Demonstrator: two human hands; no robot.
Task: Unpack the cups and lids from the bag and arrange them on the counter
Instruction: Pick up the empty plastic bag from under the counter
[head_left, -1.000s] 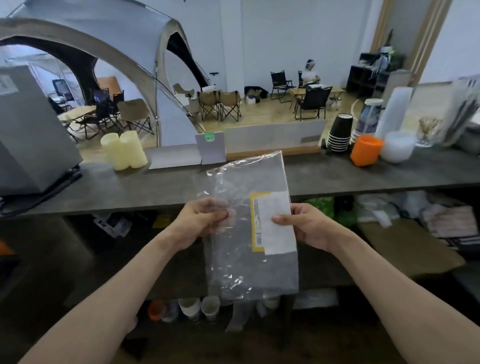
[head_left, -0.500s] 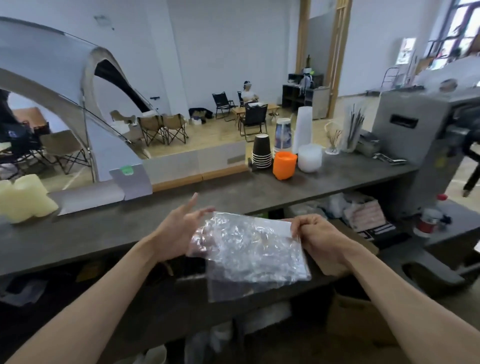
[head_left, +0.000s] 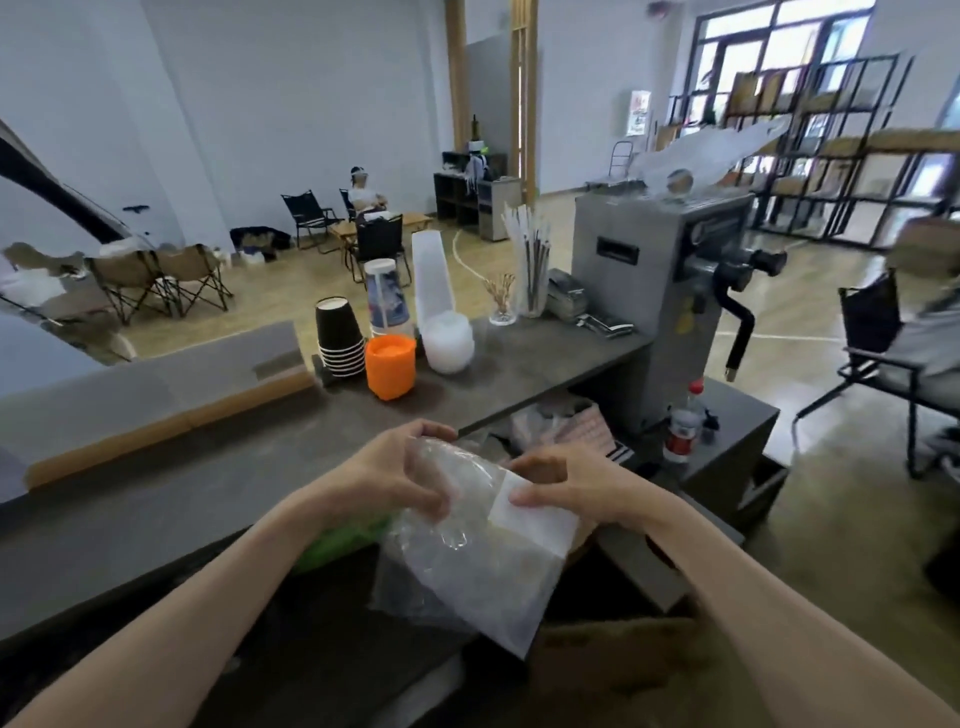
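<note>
A clear plastic bag (head_left: 467, 566) with a white label hangs below the front edge of the dark counter (head_left: 197, 467). My left hand (head_left: 395, 478) grips its upper left part, fingers curled into the plastic. My right hand (head_left: 566, 480) pinches the label at the upper right. The bag looks flat; I cannot tell what is inside. On the counter behind stand a stack of black cups (head_left: 340, 338), a stack of orange lids (head_left: 390, 366), a stack of clear lids (head_left: 448, 343), a printed cup stack (head_left: 387, 299) and a tall white cup stack (head_left: 431, 283).
A grey machine (head_left: 660, 291) with a black handle stands at the counter's right end, with jars of straws (head_left: 532, 280) and stirrers beside it. A bottle (head_left: 683, 431) sits on a lower shelf. A black chair (head_left: 893, 358) is at right. Cardboard boxes lie below.
The view has swung right. My left hand, open half a second ago, has closed on the bag. The bag has been crumpled and lowered in front of the counter edge.
</note>
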